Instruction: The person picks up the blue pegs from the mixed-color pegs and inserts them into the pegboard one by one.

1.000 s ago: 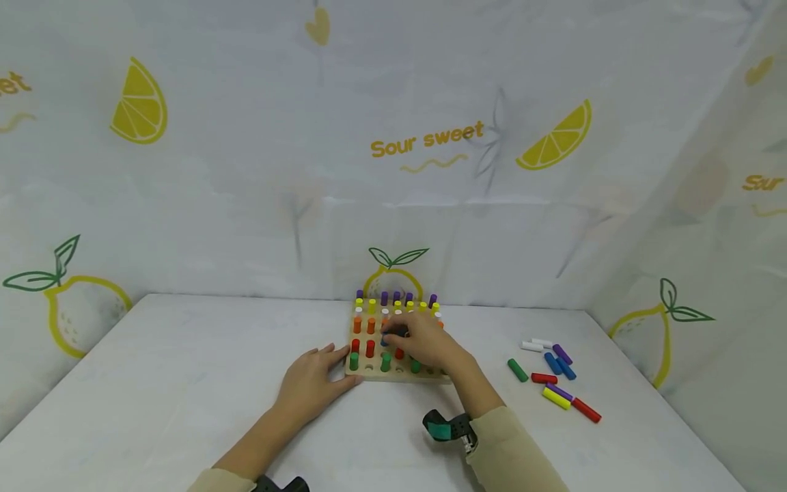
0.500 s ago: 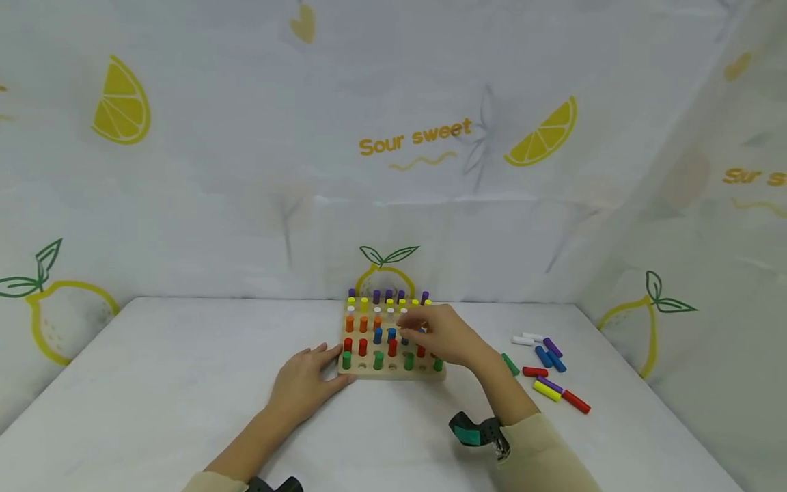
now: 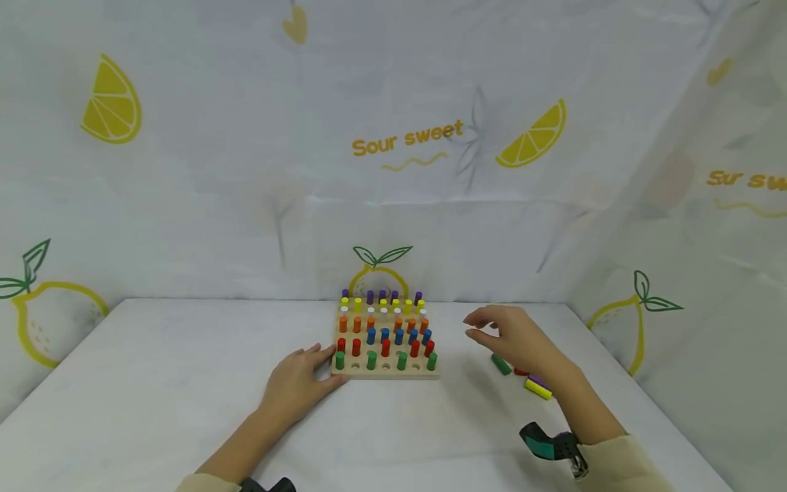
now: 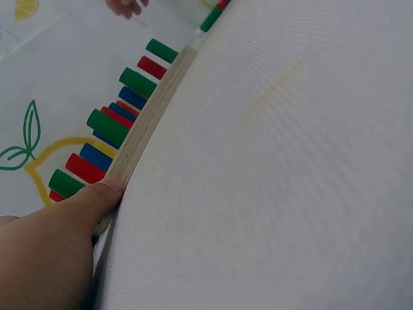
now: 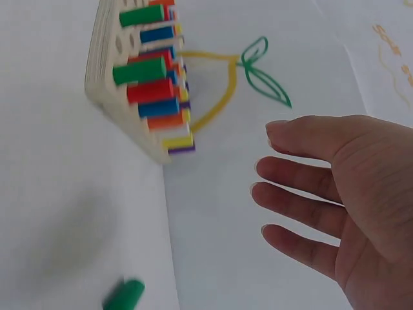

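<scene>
My left hand (image 3: 295, 386) holds the near left corner of a wooden pegboard (image 3: 385, 375), thumb along the front side and fingers at the left side. In the left wrist view the thumb (image 4: 103, 194) presses against the board's edge. Rows of coloured pegs stand upright in the holes: green in front, then red, blue (image 3: 399, 336), orange, white, yellow and purple at the back. To the right of the board my right hand (image 3: 519, 342) hovers over the table, fingers apart and loosely bent around nothing, as the right wrist view also shows.
Loose pegs lie on the table near the right hand: a green peg (image 3: 501, 364), a yellow peg (image 3: 537, 389), and red and purple ones partly behind the forearm. A patterned white curtain (image 3: 246, 205) hangs right behind the table.
My right hand has left the blue row of the board and moved right, over the loose pegs, with its fingers spread. The left hand keeps its place at the corner; the head view has shifted slightly.
</scene>
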Tool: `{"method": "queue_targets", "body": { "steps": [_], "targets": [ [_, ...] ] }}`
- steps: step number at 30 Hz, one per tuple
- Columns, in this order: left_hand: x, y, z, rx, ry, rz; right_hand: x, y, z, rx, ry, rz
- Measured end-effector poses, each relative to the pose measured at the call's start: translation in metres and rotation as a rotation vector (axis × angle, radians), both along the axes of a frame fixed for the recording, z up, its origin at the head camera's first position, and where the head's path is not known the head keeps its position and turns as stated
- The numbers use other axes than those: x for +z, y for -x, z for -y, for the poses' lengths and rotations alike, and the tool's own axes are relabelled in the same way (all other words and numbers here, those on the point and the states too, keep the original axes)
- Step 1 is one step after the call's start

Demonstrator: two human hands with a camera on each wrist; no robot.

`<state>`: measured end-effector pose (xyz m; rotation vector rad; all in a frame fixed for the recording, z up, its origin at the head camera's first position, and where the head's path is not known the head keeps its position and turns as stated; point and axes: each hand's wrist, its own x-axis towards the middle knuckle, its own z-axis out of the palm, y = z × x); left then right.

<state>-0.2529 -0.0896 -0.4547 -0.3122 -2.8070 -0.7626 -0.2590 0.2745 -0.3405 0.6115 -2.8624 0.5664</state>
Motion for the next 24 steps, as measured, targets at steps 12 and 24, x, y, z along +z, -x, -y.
{"method": "queue_targets", "body": {
  "steps": [12, 24],
  "targets": [
    [-0.001, 0.001, 0.0, -0.002, 0.011, 0.013, -0.006, -0.019, -0.064, -0.158, -0.003, -0.076],
    [0.0, 0.002, 0.001, -0.001, 0.018, 0.036, -0.019, -0.014, -0.091, -0.218, 0.011, -0.058]
  ]
}}
